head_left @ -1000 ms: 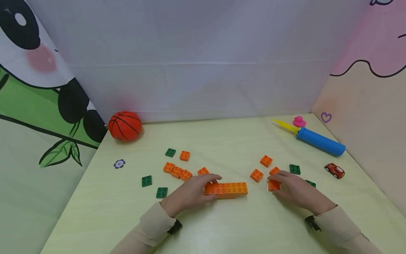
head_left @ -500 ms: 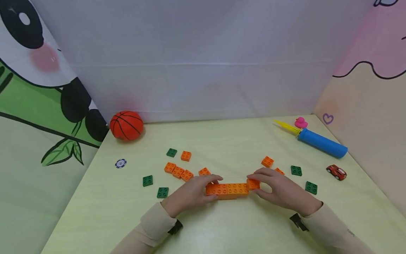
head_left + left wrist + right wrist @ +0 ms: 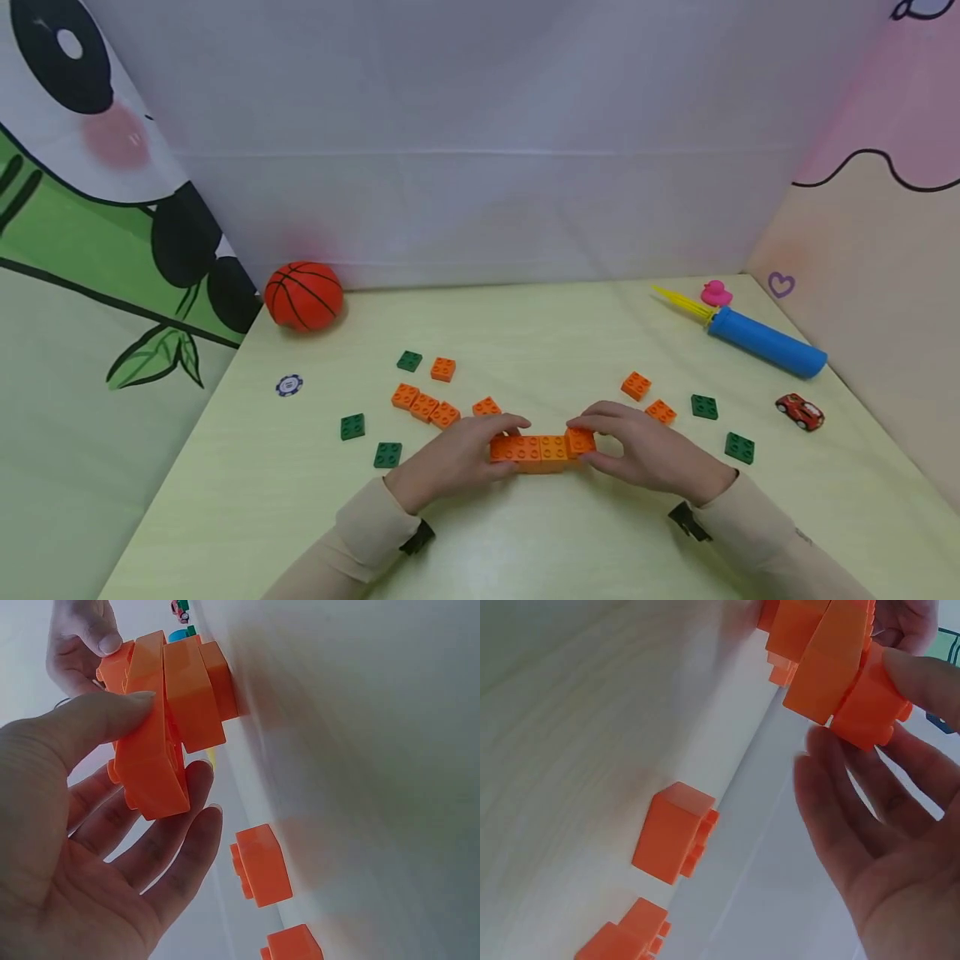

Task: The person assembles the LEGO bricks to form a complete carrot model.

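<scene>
- Near the middle of the table: long row of orange blocks, stretched straight from left to right, bumps pointing up.
- Held at the row's left end by the left hand: thumb in front, fingers behind, closed snug.
- Pinched in the right hand, thumb and fingertips parted just enough to fit: small orange block, bumps up, on top of the row's right end. Hard to tell if pressed down tight.
- Just behind the row: loose orange blocks.

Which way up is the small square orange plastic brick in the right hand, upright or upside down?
Upright: in the head view, the brick pinched by the right hand shows its studded face on top.
</scene>
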The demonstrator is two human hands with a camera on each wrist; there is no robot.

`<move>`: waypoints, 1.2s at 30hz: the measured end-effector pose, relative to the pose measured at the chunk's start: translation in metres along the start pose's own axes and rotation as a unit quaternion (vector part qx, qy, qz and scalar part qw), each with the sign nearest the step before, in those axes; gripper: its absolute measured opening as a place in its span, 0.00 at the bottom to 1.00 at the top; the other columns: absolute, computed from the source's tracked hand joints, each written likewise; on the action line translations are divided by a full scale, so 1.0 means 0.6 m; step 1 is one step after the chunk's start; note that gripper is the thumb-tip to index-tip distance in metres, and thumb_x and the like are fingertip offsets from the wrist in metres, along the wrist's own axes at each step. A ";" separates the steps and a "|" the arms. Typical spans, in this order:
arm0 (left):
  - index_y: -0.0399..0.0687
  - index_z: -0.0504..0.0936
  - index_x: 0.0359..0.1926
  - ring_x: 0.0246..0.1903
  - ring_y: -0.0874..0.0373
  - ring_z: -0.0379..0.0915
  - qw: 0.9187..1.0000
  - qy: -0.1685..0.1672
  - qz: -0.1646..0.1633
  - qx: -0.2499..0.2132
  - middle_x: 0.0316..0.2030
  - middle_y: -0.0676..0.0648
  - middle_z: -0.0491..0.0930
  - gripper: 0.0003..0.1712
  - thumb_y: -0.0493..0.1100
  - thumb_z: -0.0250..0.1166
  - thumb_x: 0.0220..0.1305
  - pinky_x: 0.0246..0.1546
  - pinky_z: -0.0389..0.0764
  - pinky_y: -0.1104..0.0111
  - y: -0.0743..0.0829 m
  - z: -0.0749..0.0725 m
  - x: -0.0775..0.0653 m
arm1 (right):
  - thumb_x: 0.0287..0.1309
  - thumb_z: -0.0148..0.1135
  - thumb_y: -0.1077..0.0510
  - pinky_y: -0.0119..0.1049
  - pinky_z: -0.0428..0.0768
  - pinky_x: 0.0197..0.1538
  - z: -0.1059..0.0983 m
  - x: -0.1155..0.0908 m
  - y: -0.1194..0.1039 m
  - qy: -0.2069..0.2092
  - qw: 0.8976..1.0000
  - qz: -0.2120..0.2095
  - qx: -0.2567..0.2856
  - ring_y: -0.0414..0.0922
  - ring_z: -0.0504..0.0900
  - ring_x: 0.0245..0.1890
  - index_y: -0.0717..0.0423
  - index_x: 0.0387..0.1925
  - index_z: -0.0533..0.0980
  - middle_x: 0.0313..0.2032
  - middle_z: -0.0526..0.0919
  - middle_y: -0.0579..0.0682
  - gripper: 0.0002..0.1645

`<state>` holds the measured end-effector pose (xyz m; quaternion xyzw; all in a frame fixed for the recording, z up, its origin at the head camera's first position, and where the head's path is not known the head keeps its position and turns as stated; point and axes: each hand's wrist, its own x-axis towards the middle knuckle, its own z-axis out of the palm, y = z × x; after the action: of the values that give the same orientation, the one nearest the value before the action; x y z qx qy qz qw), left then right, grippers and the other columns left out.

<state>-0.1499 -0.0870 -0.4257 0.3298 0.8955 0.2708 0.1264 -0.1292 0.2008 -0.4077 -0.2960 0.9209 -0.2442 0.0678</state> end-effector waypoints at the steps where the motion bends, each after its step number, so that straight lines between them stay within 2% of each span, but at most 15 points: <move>1: 0.54 0.75 0.65 0.46 0.64 0.75 1.000 0.000 0.001 0.000 0.52 0.56 0.81 0.30 0.49 0.70 0.63 0.53 0.79 0.66 0.000 0.000 0.000 | 0.63 0.67 0.46 0.40 0.82 0.54 0.000 0.001 0.002 -0.007 1.000 0.004 0.010 0.39 0.80 0.51 0.47 0.61 0.78 0.54 0.80 0.37 0.26; 8: 0.53 0.75 0.65 0.45 0.63 0.75 1.000 0.001 0.004 -0.001 0.52 0.55 0.81 0.30 0.48 0.71 0.63 0.53 0.79 0.66 0.001 -0.001 -0.001 | 0.66 0.63 0.42 0.39 0.83 0.52 0.009 0.005 0.019 -0.044 0.992 0.021 0.119 0.40 0.84 0.50 0.50 0.64 0.74 0.58 0.80 0.43 0.30; 15: 0.53 0.74 0.66 0.46 0.63 0.76 1.000 0.005 0.004 0.006 0.53 0.55 0.81 0.30 0.48 0.70 0.64 0.53 0.79 0.65 0.002 -0.002 -0.003 | 0.61 0.67 0.42 0.37 0.82 0.54 0.021 0.005 0.030 -0.024 0.984 0.034 0.171 0.39 0.82 0.51 0.49 0.62 0.77 0.56 0.82 0.41 0.30; 20: 0.53 0.74 0.66 0.46 0.63 0.76 1.000 0.004 0.005 0.006 0.52 0.55 0.81 0.30 0.47 0.70 0.63 0.54 0.79 0.66 0.001 -0.002 -0.002 | 0.59 0.70 0.45 0.35 0.81 0.54 0.025 0.004 0.031 -0.010 0.984 0.037 0.176 0.39 0.82 0.51 0.49 0.61 0.78 0.56 0.82 0.41 0.30; 25: 0.53 0.74 0.66 0.46 0.63 0.76 1.000 0.004 0.005 0.005 0.53 0.55 0.81 0.30 0.47 0.70 0.64 0.54 0.79 0.66 -0.001 -0.001 -0.001 | 0.59 0.69 0.43 0.38 0.82 0.53 0.021 0.004 0.026 -0.023 0.982 0.043 0.183 0.41 0.82 0.51 0.49 0.63 0.76 0.57 0.81 0.44 0.32; 30: 0.53 0.74 0.66 0.46 0.63 0.75 1.000 -0.001 0.003 0.004 0.53 0.55 0.81 0.30 0.47 0.70 0.64 0.54 0.79 0.66 0.001 -0.001 -0.001 | 0.59 0.66 0.37 0.45 0.81 0.56 0.010 -0.007 0.026 -0.040 0.987 0.062 0.144 0.44 0.81 0.55 0.46 0.66 0.73 0.60 0.78 0.42 0.37; 33: 0.54 0.74 0.66 0.45 0.64 0.75 1.000 -0.002 0.000 0.004 0.53 0.56 0.81 0.30 0.47 0.70 0.64 0.53 0.79 0.66 0.002 -0.001 -0.001 | 0.59 0.66 0.37 0.49 0.80 0.57 -0.002 -0.020 0.034 -0.016 0.991 0.076 0.110 0.46 0.80 0.54 0.45 0.64 0.75 0.58 0.80 0.41 0.35; 36: 0.53 0.74 0.66 0.44 0.64 0.74 1.000 0.003 0.006 0.005 0.52 0.56 0.81 0.30 0.46 0.70 0.64 0.52 0.79 0.67 0.002 -0.001 -0.002 | 0.61 0.67 0.42 0.52 0.80 0.56 -0.013 -0.030 0.048 0.027 0.994 0.086 0.069 0.49 0.79 0.54 0.45 0.61 0.77 0.55 0.82 0.43 0.28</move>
<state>-0.1488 -0.0874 -0.4247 0.3350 0.8952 0.2680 0.1208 -0.1311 0.2346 -0.4154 -0.2036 0.9255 -0.3083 0.0837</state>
